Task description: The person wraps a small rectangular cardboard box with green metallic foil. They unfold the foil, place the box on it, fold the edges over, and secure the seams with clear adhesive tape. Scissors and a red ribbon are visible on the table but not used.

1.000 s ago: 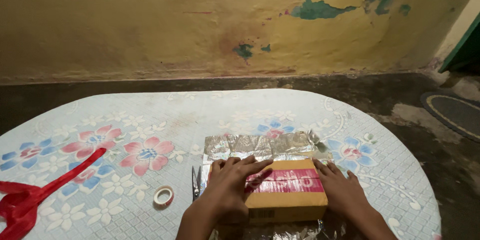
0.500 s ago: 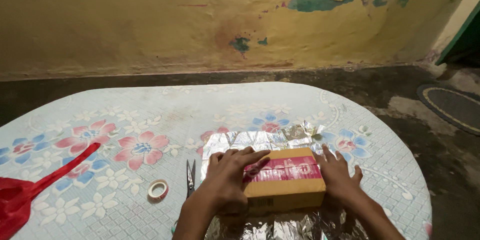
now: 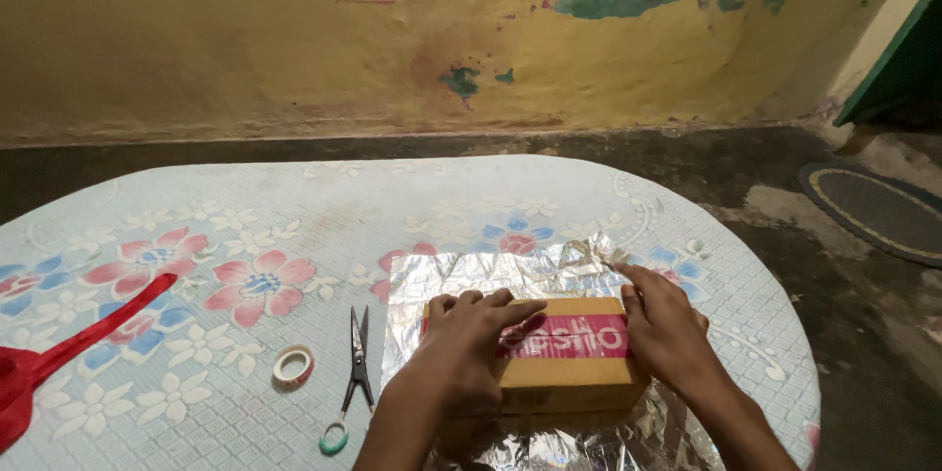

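Note:
A brown cardboard box with a pink tape band across its top lies on a sheet of silver foil wrapping on the floral table. My left hand lies flat over the box's left part, fingers pointing right across the pink band. At the box's right end my right hand rests with its fingers reaching toward the foil's crumpled far right corner. Neither hand has closed around anything.
Scissors with green handles lie just left of the foil, and a small roll of tape lies left of them. A red ribbon trails off the left edge. The table has a rounded far edge; beyond are dark floor, a mat and a peeling yellow wall.
The foil's far flap, which stood up behind the box, now lies flatter on the table. My right hand has shifted toward the foil's far right corner. The camera view has tilted down a little.

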